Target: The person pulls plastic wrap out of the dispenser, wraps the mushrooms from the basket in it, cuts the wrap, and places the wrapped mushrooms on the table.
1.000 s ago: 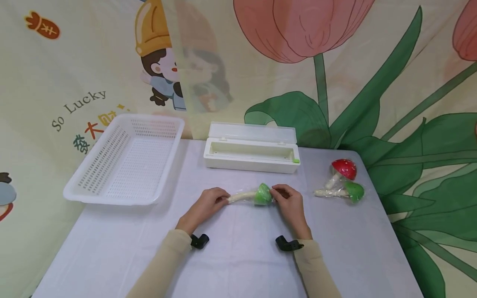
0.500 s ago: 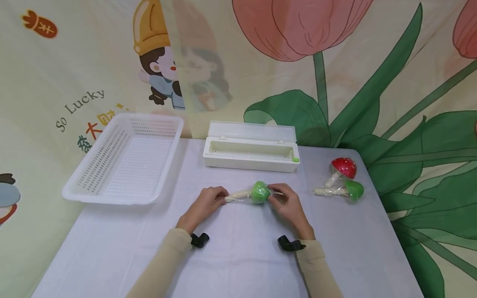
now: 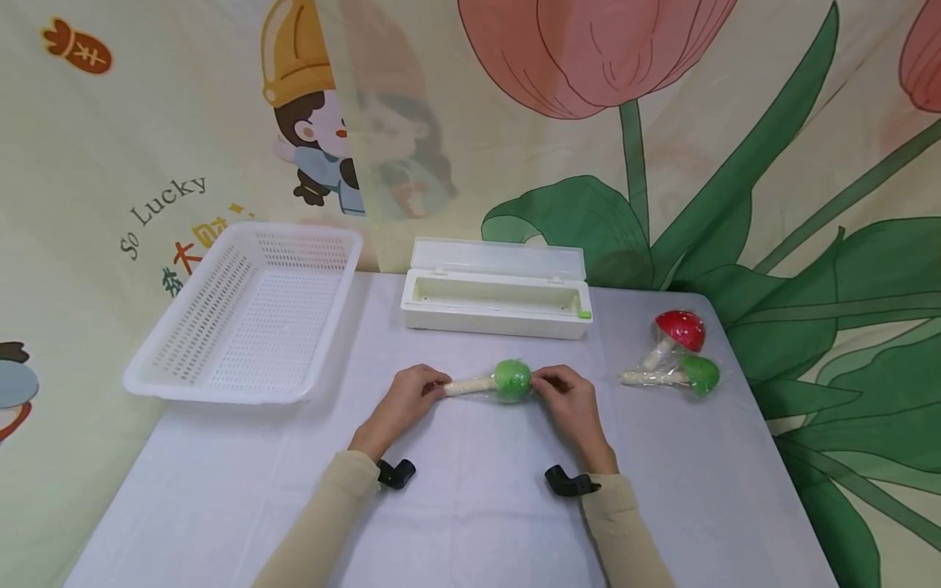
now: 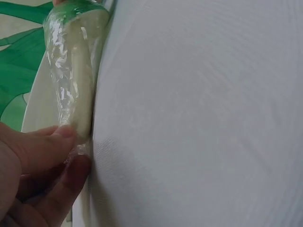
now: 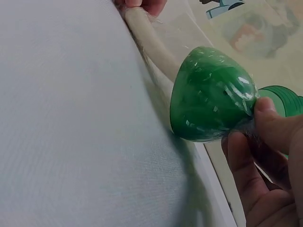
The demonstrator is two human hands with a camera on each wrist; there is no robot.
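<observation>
A toy mushroom (image 3: 512,380) with a green cap and cream stem, wrapped in clear plastic, lies sideways between the two hands, close over the white tablecloth. The left hand (image 3: 405,403) pinches the wrap at the stem's end; in the left wrist view its thumb and finger meet right at the stem's tip (image 4: 81,127). At the other end, the right hand (image 3: 573,407) pinches the wrap behind the top of the cap. The right wrist view shows the green cap (image 5: 213,97) large, with the right fingertips (image 5: 265,106) at its crown.
A white perforated basket (image 3: 323,347) stands at the left. Behind the hands sits a long white box (image 3: 496,320) with its lid up. Two more wrapped toy mushrooms lie at the right, one with a red cap (image 3: 681,330), one with a green cap (image 3: 701,374).
The green mushroom has shifted slightly left and turned, so more of its rounded cap top faces the head view. Both hands have kept their grip on its ends.
</observation>
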